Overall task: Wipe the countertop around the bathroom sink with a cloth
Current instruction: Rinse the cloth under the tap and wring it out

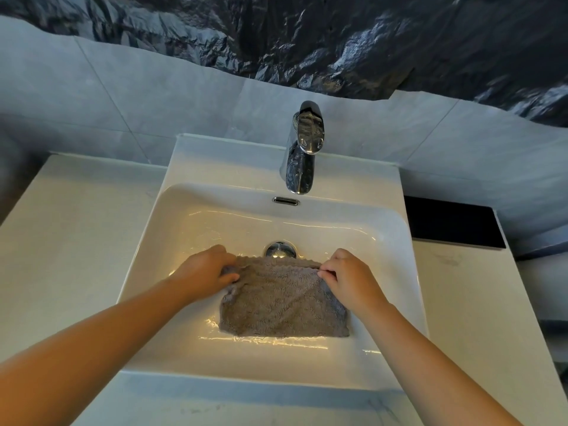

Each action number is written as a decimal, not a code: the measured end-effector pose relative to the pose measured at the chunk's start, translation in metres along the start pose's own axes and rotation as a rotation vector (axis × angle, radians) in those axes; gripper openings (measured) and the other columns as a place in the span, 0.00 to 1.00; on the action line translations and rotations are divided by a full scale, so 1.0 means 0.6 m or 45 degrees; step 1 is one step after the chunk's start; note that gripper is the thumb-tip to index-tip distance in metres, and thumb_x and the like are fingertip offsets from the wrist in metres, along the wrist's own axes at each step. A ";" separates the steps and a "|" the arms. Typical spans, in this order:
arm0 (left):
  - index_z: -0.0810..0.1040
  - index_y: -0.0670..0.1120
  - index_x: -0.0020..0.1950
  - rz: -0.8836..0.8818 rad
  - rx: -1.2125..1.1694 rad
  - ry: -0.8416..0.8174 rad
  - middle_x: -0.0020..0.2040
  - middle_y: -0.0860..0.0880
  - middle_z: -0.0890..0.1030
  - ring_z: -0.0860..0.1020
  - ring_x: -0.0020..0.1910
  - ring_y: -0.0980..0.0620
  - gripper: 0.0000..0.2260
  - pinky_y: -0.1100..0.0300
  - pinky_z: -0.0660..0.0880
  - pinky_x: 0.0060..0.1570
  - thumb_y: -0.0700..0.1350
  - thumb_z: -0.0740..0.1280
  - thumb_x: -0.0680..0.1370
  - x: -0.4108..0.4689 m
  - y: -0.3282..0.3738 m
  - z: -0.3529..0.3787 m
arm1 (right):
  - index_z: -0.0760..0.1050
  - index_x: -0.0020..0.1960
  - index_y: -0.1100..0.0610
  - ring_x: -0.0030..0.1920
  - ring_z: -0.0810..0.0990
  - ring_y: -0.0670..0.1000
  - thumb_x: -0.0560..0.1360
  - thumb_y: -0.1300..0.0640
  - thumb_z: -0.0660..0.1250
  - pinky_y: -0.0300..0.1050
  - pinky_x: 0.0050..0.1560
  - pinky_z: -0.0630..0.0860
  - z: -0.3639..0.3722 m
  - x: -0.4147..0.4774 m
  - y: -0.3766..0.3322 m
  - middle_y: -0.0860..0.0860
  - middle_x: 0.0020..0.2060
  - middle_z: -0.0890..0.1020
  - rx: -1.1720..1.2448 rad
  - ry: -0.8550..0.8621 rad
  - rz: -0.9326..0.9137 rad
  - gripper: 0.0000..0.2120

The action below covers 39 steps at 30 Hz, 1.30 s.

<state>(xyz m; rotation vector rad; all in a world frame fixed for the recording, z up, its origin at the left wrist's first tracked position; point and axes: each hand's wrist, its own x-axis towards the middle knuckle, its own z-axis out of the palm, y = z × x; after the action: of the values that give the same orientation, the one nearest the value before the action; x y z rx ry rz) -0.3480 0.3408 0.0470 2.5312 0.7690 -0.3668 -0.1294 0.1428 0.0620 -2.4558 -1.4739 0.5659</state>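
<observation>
**Risks.** The cloth (282, 302) is lying inside the sink (215, 161) basin, not on the counter (76, 241), so the wiping itself appears not yet to be under way. The basin floor is glistening around the cloth, which suggests water. Whether the cloth is soaked cannot be told. If it is being lifted out sodden and unwrung, it is likely to be dripping over the rim and leaving streaks or puddles on the counter. The cloth's far edge is sitting right at the drain (279, 249), and a bunched corner could be catching on the stopper as the hands pull up. The faucet (302, 149) is overhanging the basin just beyond the hands, so a hasty lift is risking a knock against the spout. A flat dark object (451, 221) is resting on the counter at the right, near the sink, and a wet sweep on that side could be wetting or shoving it.

**Hands.** The left hand (206, 269) is gripping the cloth's far left corner, fingers curled round a bunch of fabric. The right hand (347, 276) is pinching the far right edge between thumb and fingertips. Neither hand is lying flat or empty.

**Cloth condition.** It is showing as grey-brown terry with a thick looped pile, roughly rectangular, spreading over the basin floor between the drain and the near wall. The wavy far edge is being drawn between the two grips, with creases running diagonally from each. The near edge is lying flat against the basin.
</observation>
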 end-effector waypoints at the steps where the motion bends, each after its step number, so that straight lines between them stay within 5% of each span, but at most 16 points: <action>1: 0.77 0.50 0.54 -0.033 -0.068 0.034 0.50 0.51 0.72 0.74 0.45 0.51 0.10 0.60 0.71 0.43 0.53 0.66 0.76 0.002 0.003 0.004 | 0.82 0.51 0.54 0.40 0.72 0.46 0.78 0.53 0.64 0.27 0.35 0.60 0.000 0.000 -0.001 0.47 0.42 0.72 0.005 0.005 0.005 0.10; 8: 0.80 0.49 0.41 -0.249 -0.412 0.069 0.40 0.52 0.77 0.74 0.39 0.56 0.03 0.65 0.68 0.34 0.46 0.73 0.71 0.020 0.043 -0.010 | 0.82 0.50 0.53 0.41 0.72 0.46 0.77 0.53 0.65 0.28 0.35 0.60 -0.009 0.001 -0.005 0.47 0.42 0.72 0.015 0.001 0.018 0.08; 14: 0.83 0.45 0.40 -0.303 -0.335 0.148 0.38 0.53 0.78 0.77 0.40 0.53 0.04 0.61 0.75 0.41 0.43 0.75 0.67 0.015 0.044 -0.060 | 0.81 0.47 0.53 0.39 0.74 0.46 0.76 0.52 0.67 0.28 0.36 0.62 -0.035 -0.015 -0.008 0.45 0.40 0.73 0.031 0.023 0.000 0.06; 19: 0.79 0.49 0.43 -0.171 -0.359 0.199 0.37 0.51 0.79 0.76 0.38 0.52 0.11 0.61 0.73 0.39 0.47 0.78 0.66 -0.023 0.040 -0.145 | 0.74 0.54 0.49 0.36 0.73 0.43 0.75 0.51 0.67 0.29 0.36 0.66 -0.090 -0.050 -0.009 0.42 0.36 0.73 0.072 0.163 -0.081 0.08; 23: 0.80 0.54 0.40 0.053 -0.185 0.161 0.38 0.56 0.78 0.75 0.39 0.55 0.05 0.60 0.73 0.42 0.51 0.74 0.69 -0.049 0.056 -0.189 | 0.80 0.45 0.53 0.37 0.71 0.44 0.76 0.50 0.65 0.29 0.34 0.61 -0.131 -0.070 -0.006 0.44 0.37 0.73 -0.135 0.280 -0.220 0.08; 28: 0.79 0.55 0.43 0.163 -0.446 0.295 0.42 0.59 0.81 0.79 0.46 0.55 0.07 0.55 0.76 0.49 0.54 0.66 0.69 -0.077 0.068 -0.203 | 0.70 0.43 0.52 0.40 0.71 0.45 0.78 0.52 0.59 0.37 0.38 0.65 -0.159 -0.096 -0.029 0.44 0.37 0.73 -0.018 0.412 -0.199 0.07; 31: 0.74 0.53 0.40 0.141 -0.511 0.395 0.34 0.52 0.77 0.74 0.36 0.49 0.06 0.54 0.74 0.40 0.53 0.63 0.66 -0.089 0.074 -0.194 | 0.66 0.45 0.50 0.32 0.71 0.43 0.80 0.52 0.57 0.37 0.29 0.63 -0.161 -0.117 -0.045 0.42 0.31 0.72 0.139 0.380 -0.150 0.06; 34: 0.78 0.54 0.43 0.105 -0.600 0.252 0.31 0.53 0.74 0.71 0.32 0.54 0.06 0.65 0.69 0.34 0.43 0.66 0.71 -0.093 0.075 -0.176 | 0.68 0.45 0.48 0.28 0.71 0.43 0.79 0.50 0.60 0.34 0.27 0.62 -0.159 -0.125 -0.046 0.42 0.27 0.71 0.089 0.255 -0.153 0.05; 39: 0.82 0.50 0.44 0.016 -0.249 0.074 0.41 0.55 0.81 0.77 0.42 0.55 0.05 0.67 0.70 0.40 0.43 0.67 0.72 -0.090 0.057 -0.112 | 0.75 0.47 0.48 0.38 0.77 0.46 0.77 0.48 0.64 0.40 0.36 0.69 -0.101 -0.107 -0.024 0.45 0.39 0.80 -0.002 -0.172 -0.005 0.05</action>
<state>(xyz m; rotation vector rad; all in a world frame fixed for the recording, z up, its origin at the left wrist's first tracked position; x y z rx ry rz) -0.3640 0.3254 0.1370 2.3712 0.7705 -0.2037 -0.1416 0.0934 0.1355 -2.4584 -1.5282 0.7435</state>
